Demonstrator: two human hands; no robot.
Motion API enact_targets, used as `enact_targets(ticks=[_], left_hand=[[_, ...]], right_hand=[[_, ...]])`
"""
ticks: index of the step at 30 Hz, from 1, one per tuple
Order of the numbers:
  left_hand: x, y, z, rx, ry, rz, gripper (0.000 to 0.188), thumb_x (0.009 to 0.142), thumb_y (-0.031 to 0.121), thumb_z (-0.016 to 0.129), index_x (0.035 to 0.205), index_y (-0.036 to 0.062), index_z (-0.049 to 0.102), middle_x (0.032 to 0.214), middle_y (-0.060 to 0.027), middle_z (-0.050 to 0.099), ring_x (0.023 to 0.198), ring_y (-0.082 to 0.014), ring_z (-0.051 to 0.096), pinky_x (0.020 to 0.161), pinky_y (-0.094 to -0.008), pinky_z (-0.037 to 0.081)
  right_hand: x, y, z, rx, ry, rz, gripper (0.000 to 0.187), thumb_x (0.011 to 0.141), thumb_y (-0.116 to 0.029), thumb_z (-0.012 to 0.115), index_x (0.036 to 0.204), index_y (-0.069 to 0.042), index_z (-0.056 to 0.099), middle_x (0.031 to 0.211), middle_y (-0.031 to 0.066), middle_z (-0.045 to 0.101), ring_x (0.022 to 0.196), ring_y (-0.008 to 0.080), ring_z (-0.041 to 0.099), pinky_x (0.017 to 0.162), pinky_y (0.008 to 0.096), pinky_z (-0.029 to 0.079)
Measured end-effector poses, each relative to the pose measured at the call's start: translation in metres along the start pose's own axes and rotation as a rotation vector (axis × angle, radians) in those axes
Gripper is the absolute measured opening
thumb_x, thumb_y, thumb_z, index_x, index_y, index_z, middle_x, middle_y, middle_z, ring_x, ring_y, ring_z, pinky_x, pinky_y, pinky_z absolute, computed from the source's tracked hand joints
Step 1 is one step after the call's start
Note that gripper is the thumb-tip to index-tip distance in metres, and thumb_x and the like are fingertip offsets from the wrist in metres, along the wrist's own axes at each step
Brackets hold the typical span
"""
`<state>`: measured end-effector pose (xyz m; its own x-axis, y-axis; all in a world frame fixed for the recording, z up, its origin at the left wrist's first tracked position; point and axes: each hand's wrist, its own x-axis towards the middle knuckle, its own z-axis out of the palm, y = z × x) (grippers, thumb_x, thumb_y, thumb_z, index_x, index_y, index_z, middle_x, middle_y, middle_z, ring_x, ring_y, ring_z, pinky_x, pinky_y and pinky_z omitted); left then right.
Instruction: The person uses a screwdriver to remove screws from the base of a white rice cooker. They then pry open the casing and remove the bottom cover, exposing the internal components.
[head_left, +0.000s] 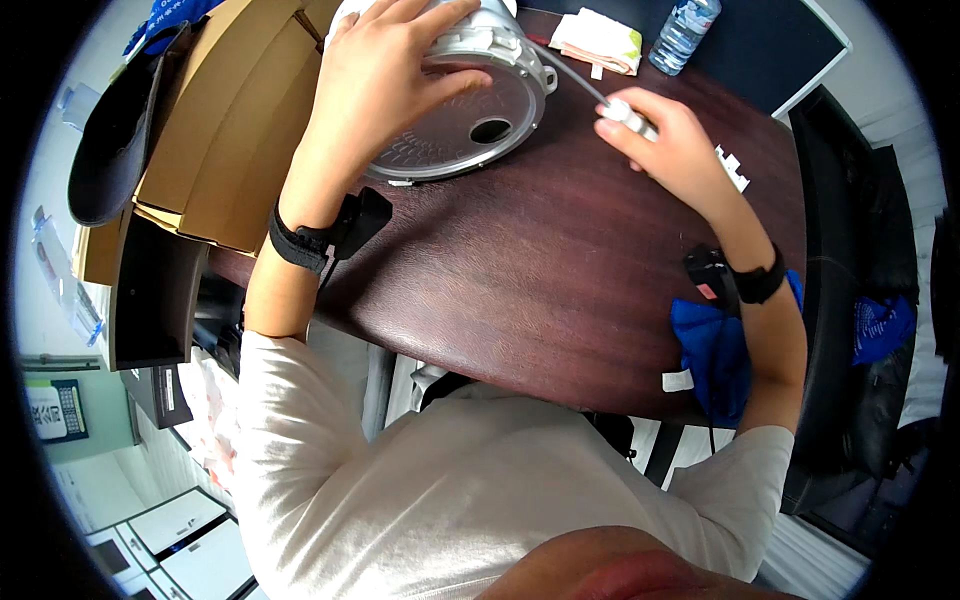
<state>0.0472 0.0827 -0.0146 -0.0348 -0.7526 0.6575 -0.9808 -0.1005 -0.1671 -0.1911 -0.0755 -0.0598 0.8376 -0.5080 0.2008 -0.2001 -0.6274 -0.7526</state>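
A round white appliance lies tipped on the far part of the table, its round metal base plate facing me. The plate has a dark round hole. My left hand rests on the appliance with fingers spread over its side and thumb apart, over the plate. To the right of it, my right hand is closed around a white piece. A thin grey shaft or cord runs from that piece to the appliance's side; I cannot tell which it is.
A dark reddish-brown table spreads before me. Behind the appliance are a folded cloth and a water bottle. Cardboard boxes and a dark cap stand left. Blue cloth hangs at the right near edge, under my forearm.
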Motion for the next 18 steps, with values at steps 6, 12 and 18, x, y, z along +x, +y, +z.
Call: enact_targets(ticks=[6, 12, 18], left_hand=[[-0.004, -0.004, 0.005, -0.046, 0.078, -0.022, 0.058, 0.071, 0.046, 0.079, 0.123, 0.0233, 0.067, 0.130, -0.0079, 0.061, 0.123, -0.0294, 0.056, 0.097, -0.0422, 0.049], [-0.010, -0.014, 0.009, -0.173, 0.147, -0.205, 0.057, 0.071, 0.046, 0.080, 0.120, 0.0184, 0.069, 0.127, -0.0138, 0.062, 0.108, -0.0289, 0.066, 0.087, -0.0385, 0.055], [-0.014, -0.017, 0.008, -0.212, 0.176, -0.278, 0.058, 0.071, 0.046, 0.081, 0.120, 0.0166, 0.069, 0.125, -0.0111, 0.064, 0.105, -0.0276, 0.067, 0.086, -0.0374, 0.055]], right_hand=[[-0.027, -0.014, -0.025, -0.285, -0.029, -0.101, 0.028, 0.090, -0.030, 0.066, 0.095, -0.002, 0.065, 0.080, 0.0126, 0.066, 0.071, 0.0212, 0.064, 0.064, 0.0331, 0.048], [-0.020, -0.029, -0.038, -0.394, -0.056, -0.242, 0.030, 0.091, -0.032, 0.065, 0.099, -0.003, 0.064, 0.079, 0.0143, 0.065, 0.070, 0.0242, 0.064, 0.064, 0.0339, 0.048], [-0.011, -0.029, -0.024, -0.506, 0.062, -0.252, 0.035, 0.089, -0.037, 0.066, 0.103, -0.004, 0.064, 0.083, 0.0169, 0.067, 0.073, 0.0276, 0.066, 0.065, 0.0368, 0.050]])
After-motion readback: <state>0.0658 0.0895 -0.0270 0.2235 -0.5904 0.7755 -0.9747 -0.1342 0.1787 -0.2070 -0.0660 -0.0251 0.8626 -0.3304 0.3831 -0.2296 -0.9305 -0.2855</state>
